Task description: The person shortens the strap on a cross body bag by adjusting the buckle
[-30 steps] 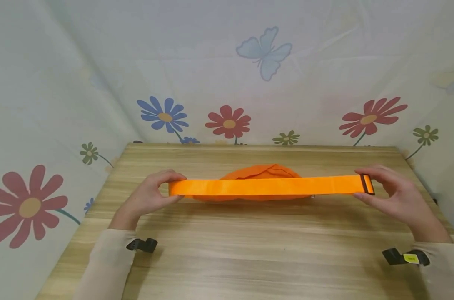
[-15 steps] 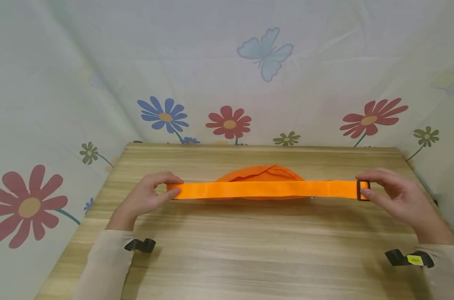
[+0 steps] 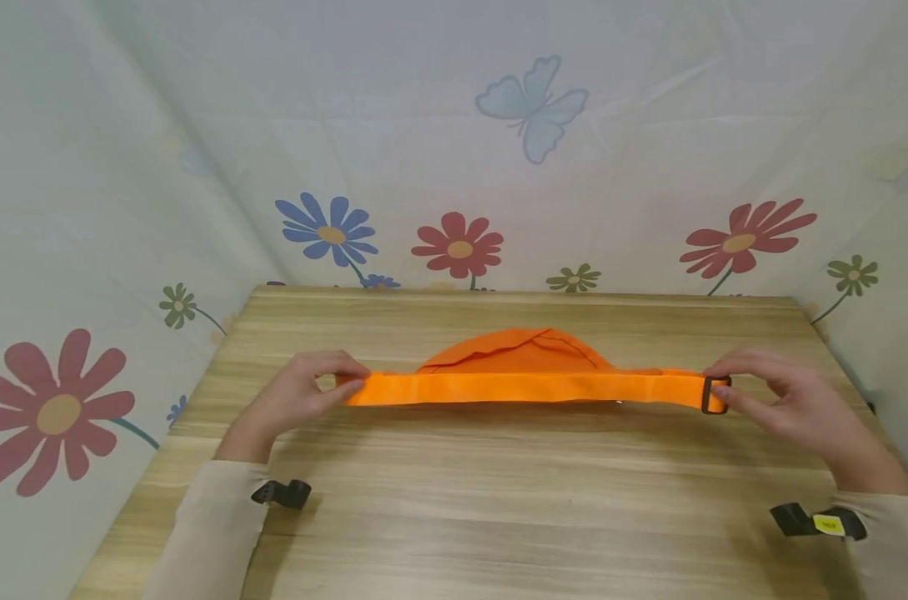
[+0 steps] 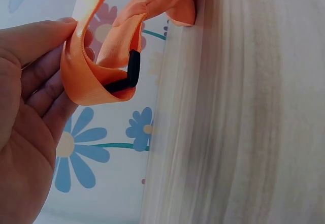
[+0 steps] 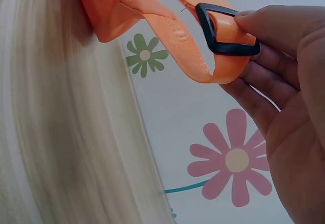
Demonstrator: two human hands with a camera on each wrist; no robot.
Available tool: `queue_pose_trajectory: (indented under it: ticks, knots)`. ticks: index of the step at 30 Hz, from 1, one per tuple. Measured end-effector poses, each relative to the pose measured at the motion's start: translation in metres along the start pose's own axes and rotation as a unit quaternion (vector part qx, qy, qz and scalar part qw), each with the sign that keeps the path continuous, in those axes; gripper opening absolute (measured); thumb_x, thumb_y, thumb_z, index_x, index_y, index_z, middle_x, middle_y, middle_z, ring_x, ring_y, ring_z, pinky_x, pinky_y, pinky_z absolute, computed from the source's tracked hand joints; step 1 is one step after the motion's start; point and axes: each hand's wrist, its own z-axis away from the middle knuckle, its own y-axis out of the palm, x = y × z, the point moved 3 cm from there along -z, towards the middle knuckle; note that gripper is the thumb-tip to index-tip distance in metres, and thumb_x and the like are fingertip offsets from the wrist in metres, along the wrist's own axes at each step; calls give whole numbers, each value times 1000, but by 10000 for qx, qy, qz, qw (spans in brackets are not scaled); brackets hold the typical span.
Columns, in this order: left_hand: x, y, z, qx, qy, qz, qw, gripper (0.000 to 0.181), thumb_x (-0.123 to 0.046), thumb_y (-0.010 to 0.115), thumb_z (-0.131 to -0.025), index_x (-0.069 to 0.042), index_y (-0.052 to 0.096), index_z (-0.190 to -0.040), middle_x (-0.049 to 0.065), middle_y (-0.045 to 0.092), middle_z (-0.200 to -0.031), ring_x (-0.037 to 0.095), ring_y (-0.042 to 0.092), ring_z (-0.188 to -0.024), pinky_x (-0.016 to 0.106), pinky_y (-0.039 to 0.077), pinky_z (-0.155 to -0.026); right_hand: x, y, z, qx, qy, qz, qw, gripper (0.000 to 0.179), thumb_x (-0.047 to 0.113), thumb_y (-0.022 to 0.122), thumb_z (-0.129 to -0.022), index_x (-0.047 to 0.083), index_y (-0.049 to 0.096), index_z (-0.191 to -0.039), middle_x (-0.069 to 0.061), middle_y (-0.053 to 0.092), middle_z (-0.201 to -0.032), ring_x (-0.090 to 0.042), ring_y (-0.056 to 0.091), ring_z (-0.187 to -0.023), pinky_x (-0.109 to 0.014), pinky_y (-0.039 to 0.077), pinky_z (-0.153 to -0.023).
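An orange fabric bag (image 3: 517, 357) sits on the wooden table in the head view, its rounded top showing behind its wide orange strap (image 3: 529, 388). The strap is stretched nearly level in front of the bag. At its left end, my left hand (image 3: 296, 396) pinches the looped strap between thumb and fingers. My right hand (image 3: 795, 408) pinches the other end at a black slider buckle (image 3: 706, 395). In the right wrist view, the thumb presses the buckle's edge (image 5: 234, 48). A second black plastic fitting (image 4: 133, 67) shows inside the loop in the left wrist view. The bag's lower front is hidden.
The wood-grain table (image 3: 484, 508) extends in front of the bag and to both sides. A pale curtain (image 3: 394, 125) printed with flowers and a butterfly stands behind and along the sides. Black wrist straps (image 3: 281, 493) sit on both sleeves.
Both hands have lowered the strap slightly toward the table, uncovering more of the bag's top. The right hand has shifted a little left, and its thumb now lies over the buckle.
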Motion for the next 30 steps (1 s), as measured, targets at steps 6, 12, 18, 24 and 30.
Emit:
queue_pose_trajectory:
  ticks: [6, 12, 18, 24, 30]
  knots:
    - [-1, 5, 0, 162, -203, 6, 9997, 21, -11, 82, -97, -14, 82, -118, -4, 80, -110, 12, 68, -97, 36, 64, -93, -2, 5, 5, 129, 103, 83, 9998, 59, -28, 84, -65, 13, 78, -107, 10, 73, -99, 2, 61, -96, -3, 46, -98]
    - [-3, 6, 0, 175, -169, -121, 9996, 24, -9, 83, -95, -13, 82, -119, -3, 81, -111, 12, 69, -98, 39, 65, -92, -3, 8, 2, 263, -328, 176, 9990, 65, -27, 87, -59, 15, 79, -109, 9, 75, -96, 1, 61, -90, -6, 49, -91]
    - [-3, 5, 0, 140, 113, -137, 9997, 22, -5, 83, -94, -14, 82, -114, -4, 81, -108, 9, 69, -95, 36, 65, -91, -3, 11, 1, 424, -408, 532, 9968, 63, -23, 89, -58, 14, 81, -108, 8, 77, -96, 3, 63, -86, -6, 52, -83]
    - [0, 7, 0, 269, 232, -80, 9993, 22, -3, 83, -93, -18, 82, -109, -8, 80, -106, 8, 70, -94, 32, 65, -90, -5, 14, 3, 509, -213, 990, 9936, 55, -17, 93, -61, 16, 83, -103, 8, 79, -96, 1, 68, -87, -3, 51, -85]
    - [1, 9, 1, 407, 167, -77, 9990, 21, -4, 82, -94, -19, 83, -109, -9, 80, -107, 10, 72, -97, 34, 64, -92, -8, 21, 6, 585, -207, 1063, 9924, 49, -16, 92, -65, 20, 83, -98, 7, 80, -96, -3, 70, -88, -1, 49, -88]
